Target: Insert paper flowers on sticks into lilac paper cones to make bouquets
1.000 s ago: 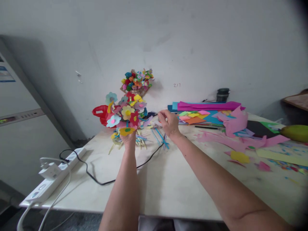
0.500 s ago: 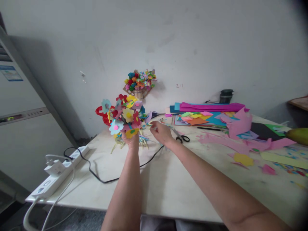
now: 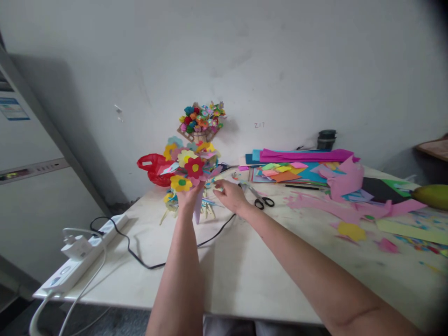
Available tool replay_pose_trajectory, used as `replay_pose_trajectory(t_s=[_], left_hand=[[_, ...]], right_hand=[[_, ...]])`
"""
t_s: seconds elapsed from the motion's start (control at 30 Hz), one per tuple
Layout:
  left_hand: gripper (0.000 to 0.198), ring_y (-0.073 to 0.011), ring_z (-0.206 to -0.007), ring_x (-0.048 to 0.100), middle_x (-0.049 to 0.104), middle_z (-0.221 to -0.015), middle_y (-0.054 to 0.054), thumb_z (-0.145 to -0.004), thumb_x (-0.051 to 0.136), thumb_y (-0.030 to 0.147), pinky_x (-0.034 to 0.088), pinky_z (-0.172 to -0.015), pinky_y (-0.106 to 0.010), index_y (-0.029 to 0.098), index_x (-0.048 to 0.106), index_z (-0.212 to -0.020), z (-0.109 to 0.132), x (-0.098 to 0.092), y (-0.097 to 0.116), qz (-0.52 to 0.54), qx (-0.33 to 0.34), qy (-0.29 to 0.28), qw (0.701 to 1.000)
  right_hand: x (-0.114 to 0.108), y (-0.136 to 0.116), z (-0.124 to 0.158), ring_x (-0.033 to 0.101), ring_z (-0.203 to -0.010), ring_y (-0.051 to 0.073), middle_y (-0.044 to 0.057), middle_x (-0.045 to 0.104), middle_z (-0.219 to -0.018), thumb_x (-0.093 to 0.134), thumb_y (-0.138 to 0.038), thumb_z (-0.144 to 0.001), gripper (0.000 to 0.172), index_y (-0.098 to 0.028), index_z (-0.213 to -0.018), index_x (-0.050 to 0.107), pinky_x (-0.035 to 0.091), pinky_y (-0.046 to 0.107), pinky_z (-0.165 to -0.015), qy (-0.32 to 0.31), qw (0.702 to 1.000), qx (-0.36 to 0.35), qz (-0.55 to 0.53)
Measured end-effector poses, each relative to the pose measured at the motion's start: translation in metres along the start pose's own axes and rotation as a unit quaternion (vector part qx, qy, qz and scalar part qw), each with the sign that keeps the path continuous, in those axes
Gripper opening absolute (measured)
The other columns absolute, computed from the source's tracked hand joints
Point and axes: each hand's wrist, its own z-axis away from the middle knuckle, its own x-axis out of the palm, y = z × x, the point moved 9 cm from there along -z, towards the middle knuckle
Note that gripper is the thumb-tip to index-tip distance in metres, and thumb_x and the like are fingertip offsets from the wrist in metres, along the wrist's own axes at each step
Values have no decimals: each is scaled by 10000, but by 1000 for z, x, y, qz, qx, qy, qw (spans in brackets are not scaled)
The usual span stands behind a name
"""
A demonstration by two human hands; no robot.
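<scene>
My left hand [image 3: 189, 198] is wrapped round the stems of a bouquet of paper flowers [image 3: 194, 167], holding it above the table. Its blooms are red, yellow, pale blue and pink, and they hide part of my fingers. A lilac paper piece [image 3: 198, 210] hangs below that hand. Just to the right of the bouquet is my right hand [image 3: 231, 195], its fingers curled in towards the thumb; anything between the tips is too small to make out. Several thin paper stems [image 3: 209, 208] lie on the table behind my hands. Black-handled scissors [image 3: 263, 201] rest beside my right wrist.
A red plastic bag [image 3: 154, 169] lies behind the bouquet. A flower basket [image 3: 201, 123] is against the wall. Coloured paper sheets [image 3: 308, 155], pink scraps [image 3: 325, 205] and a pencil [image 3: 301, 187] lie to the right. A power strip [image 3: 86, 254] and black cable [image 3: 140, 257] occupy the left side.
The bouquet has turned in my left hand, so different blooms face me and the lilac piece now hangs below. My right hand has shifted slightly down and left.
</scene>
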Motion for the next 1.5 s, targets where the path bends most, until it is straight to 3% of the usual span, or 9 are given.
replay_pose_trajectory(t_s=[0.17, 0.43, 0.53, 0.67, 0.97, 1.2, 1.37, 1.43, 1.5], left_hand=[[510, -221, -709, 653, 694, -818, -78, -508, 789, 408, 527, -629, -320, 145, 676, -930, 4, 14, -11, 37, -64, -54, 996], [509, -135, -500, 566, 628, -655, -18, -504, 780, 478, 472, -499, -269, 173, 589, -863, 0, 38, -28, 173, -135, -104, 970], [552, -142, -502, 571, 638, -669, -34, -486, 774, 541, 474, -489, -280, 170, 572, -840, 7, 52, -35, 206, -175, -138, 953], [628, -146, -575, 602, 643, -697, -56, -477, 753, 615, 492, -544, -266, 136, 611, -857, 12, 64, -34, 231, -175, -166, 943], [629, -168, -684, 640, 683, -782, -64, -462, 851, 392, 515, -669, -288, 146, 597, -983, 14, 72, -32, 167, -145, -197, 955], [464, -112, -500, 555, 627, -620, -38, -507, 821, 412, 450, -492, -232, 111, 577, -763, 27, 68, -55, 137, -209, -209, 945], [475, -103, -453, 528, 582, -558, 8, -508, 824, 384, 431, -437, -220, 138, 543, -802, 19, 52, -56, 135, -187, -164, 959], [502, -105, -451, 534, 574, -560, 24, -490, 833, 367, 446, -442, -226, 148, 541, -834, 15, 44, -57, 131, -174, -137, 966], [528, -101, -433, 529, 570, -570, 34, -476, 839, 353, 458, -440, -235, 153, 541, -863, 12, 37, -59, 122, -167, -113, 972]], right_hand=[[17, 12, -3, 667, -790, 157, 30, 725, -958, 575, -294, -819, 213, -202, -994, 655, 482, 267, -750, -36, 998, 21, -47], [44, 12, 9, 624, -559, 92, 68, 689, -1054, 680, -266, -723, 261, -157, -953, 621, 468, 201, -485, -123, 974, 86, -170], [60, 16, 20, 563, -453, 74, 29, 692, -803, 692, -223, -691, 253, -141, -905, 583, 412, 176, -389, -176, 949, 152, -214], [75, 19, 27, 526, -403, 83, -65, 533, -480, 646, -167, -693, 126, -159, -765, 542, 387, 164, -359, -202, 924, 189, -263], [66, 38, 16, 489, -367, 109, -65, 464, -400, 593, -175, -679, 45, -168, -689, 550, 393, 201, -363, -117, 954, 211, -179], [77, 29, 21, 432, -343, 89, -86, 440, -393, 576, -146, -681, 114, -153, -794, 562, 340, 182, -339, -165, 935, 217, -228], [72, 25, 22, 521, -424, 71, -28, 600, -588, 586, -213, -729, 62, -151, -721, 588, 347, 163, -377, -221, 940, 184, -183], [55, 28, 13, 570, -507, 90, -6, 642, -642, 591, -207, -727, 78, -154, -677, 618, 423, 183, -467, -188, 963, 157, -108], [24, 27, 1, 630, -667, 136, 10, 682, -734, 575, -245, -759, 114, -180, -772, 668, 486, 237, -604, -84, 987, 128, -46]])
